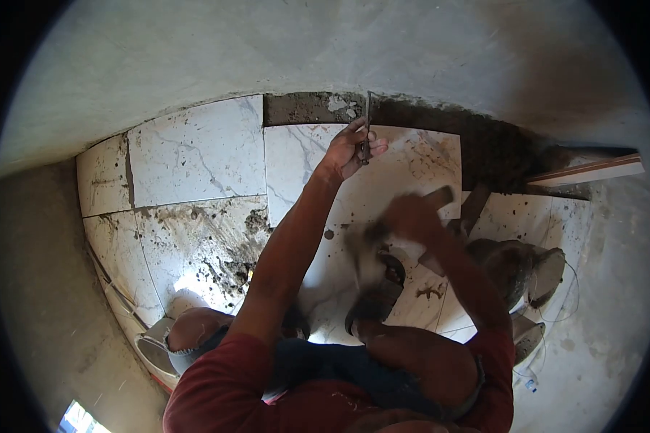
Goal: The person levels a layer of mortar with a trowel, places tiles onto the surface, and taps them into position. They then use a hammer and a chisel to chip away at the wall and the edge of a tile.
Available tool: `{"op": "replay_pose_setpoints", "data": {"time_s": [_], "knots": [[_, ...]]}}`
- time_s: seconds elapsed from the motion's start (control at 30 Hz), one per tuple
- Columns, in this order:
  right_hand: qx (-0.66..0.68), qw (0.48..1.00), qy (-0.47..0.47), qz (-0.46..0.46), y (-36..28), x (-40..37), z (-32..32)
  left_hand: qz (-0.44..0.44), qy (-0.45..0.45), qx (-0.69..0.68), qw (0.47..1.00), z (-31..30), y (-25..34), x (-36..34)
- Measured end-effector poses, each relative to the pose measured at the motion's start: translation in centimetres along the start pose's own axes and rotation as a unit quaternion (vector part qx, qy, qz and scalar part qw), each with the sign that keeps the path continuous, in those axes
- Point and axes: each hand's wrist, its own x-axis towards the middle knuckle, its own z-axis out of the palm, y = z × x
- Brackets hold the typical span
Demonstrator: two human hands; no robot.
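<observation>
My left hand [350, 150] is closed round a thin metal rod or chisel [368, 119], held upright over the white marbled tile [303, 155], its far end near the base of the wall. To the right and nearer my body, my right hand [410, 216] grips a tool handle [438, 198]. The tool's other end, towards my foot, is smeared by motion and looks like a hammer. Reddish marks and dirt lie on the tile's right part.
Dark mortar [495, 151] fills a strip along the wall. A long board [592, 169] lies at the right. Buckets [545, 278] stand by my right knee. Laid tiles [195, 159] and mortar crumbs [227, 274] are at the left.
</observation>
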Motion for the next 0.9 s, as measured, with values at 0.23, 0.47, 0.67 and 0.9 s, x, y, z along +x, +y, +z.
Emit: {"op": "replay_pose_setpoints", "data": {"time_s": [0.23,0.47,0.67,0.9], "knots": [[0.119,0.986,0.114,0.017,-2.3,-0.4,-3.9,0.012,0.003,-0.003,1.000,1.3,0.0,0.3],[0.117,0.948,0.080,0.285,0.9,-0.1,-1.8,0.010,0.022,0.007,1.000,0.8,0.0,0.7],[0.060,0.992,0.086,-0.070,1.4,0.0,-1.4,0.022,0.055,0.050,0.997,2.9,0.2,0.2],[0.136,0.980,0.147,-0.002,-0.9,-0.8,-3.7,0.012,-0.007,0.022,1.000,2.7,0.7,1.3]]}}
